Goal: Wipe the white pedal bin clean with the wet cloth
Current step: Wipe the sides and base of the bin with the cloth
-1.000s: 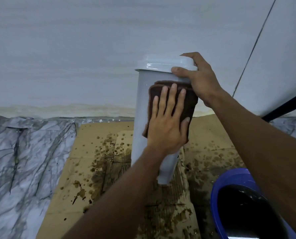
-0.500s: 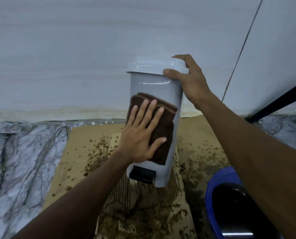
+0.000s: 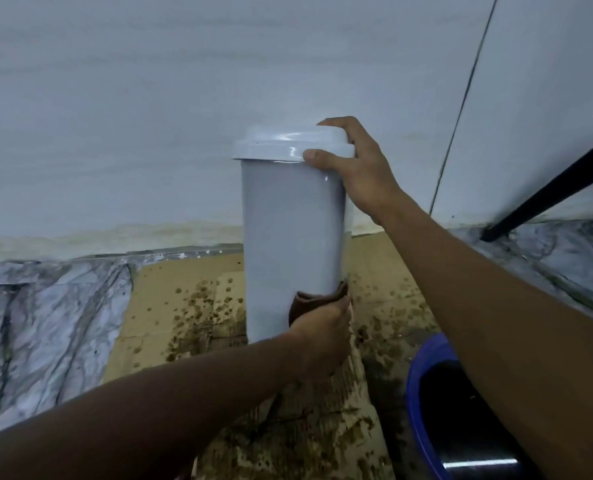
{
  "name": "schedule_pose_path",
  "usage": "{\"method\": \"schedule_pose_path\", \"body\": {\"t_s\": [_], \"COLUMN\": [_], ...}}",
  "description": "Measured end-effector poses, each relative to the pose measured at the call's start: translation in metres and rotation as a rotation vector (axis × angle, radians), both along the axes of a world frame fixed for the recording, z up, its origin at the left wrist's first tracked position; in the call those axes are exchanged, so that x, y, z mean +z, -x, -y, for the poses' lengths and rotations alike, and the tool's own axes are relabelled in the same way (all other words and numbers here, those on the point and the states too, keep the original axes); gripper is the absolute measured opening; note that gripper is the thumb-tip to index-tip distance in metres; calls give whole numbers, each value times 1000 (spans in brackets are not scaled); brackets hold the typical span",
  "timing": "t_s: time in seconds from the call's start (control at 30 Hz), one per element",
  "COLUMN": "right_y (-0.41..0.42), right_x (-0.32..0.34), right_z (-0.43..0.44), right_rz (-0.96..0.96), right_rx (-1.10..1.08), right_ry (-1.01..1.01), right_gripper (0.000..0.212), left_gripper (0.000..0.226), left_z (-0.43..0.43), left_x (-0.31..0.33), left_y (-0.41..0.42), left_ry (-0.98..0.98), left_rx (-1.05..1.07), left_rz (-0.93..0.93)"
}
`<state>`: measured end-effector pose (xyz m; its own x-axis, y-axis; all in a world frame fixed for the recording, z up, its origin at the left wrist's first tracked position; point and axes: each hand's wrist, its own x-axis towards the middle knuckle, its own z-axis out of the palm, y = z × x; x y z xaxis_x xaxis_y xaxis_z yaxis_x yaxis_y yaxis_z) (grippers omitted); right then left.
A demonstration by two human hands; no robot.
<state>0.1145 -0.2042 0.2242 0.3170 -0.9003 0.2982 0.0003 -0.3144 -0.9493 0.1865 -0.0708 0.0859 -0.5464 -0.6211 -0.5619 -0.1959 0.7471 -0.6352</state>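
Note:
The white pedal bin (image 3: 288, 237) stands upright on stained cardboard, its lid (image 3: 281, 143) closed. My right hand (image 3: 361, 174) grips the lid's right edge, thumb on the front rim and fingers over the top. My left hand (image 3: 322, 337) is low on the bin's right front and holds the brown wet cloth (image 3: 314, 301) against the bin near its base. Only the cloth's upper edge shows above the hand. The fingers curl round the bin's side and are mostly hidden. The pedal is out of sight.
Spattered brown cardboard (image 3: 170, 299) covers the floor under the bin. A blue bucket (image 3: 416, 386) with dark water sits at the lower right, under my right forearm. Marble floor (image 3: 46, 323) lies to the left. A white wall is close behind, and a black bar (image 3: 547, 192) slants at the right.
My left hand slid the cloth down from the bin's upper front to its base. The bin turned, so the pedal no longer shows. My right hand stayed on the lid.

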Motion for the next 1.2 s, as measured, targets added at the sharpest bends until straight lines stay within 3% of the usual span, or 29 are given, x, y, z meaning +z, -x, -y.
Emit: {"method": "schedule_pose_path", "body": {"t_s": [0.07,0.23,0.33,0.47,0.63,0.8,1.0,1.2], "right_y": [-2,-8,-12,-7,-4,-7,0,4], "right_x": [0,0,-1,-5,-2,-2,-2,0], "right_z": [-1,0,-5,-6,1,1,2,3], "right_rz": [-10,-34,-24,-17,-26,-38,-18,9], "right_rx": [-6,-47,-31,-21,-40,-49,-24,-9], "right_ry": [7,34,59,75,34,44,38,-6], "right_gripper": [49,48,46,45,45,47,44,42], "left_gripper": [43,55,64,59,64,61,67,70], "left_z": [-5,12,17,-1,10,29,24,5], "left_x": [0,7,1,-10,13,55,32,-9], "left_y": [9,-8,0,3,-38,-73,-103,-107], "left_ry": [-2,103,187,95,39,206,470,508], "left_rx": [23,67,92,34,-135,-216,16,310], "left_rz": [107,-19,9,-1,-325,-727,-1228,-1589]}}
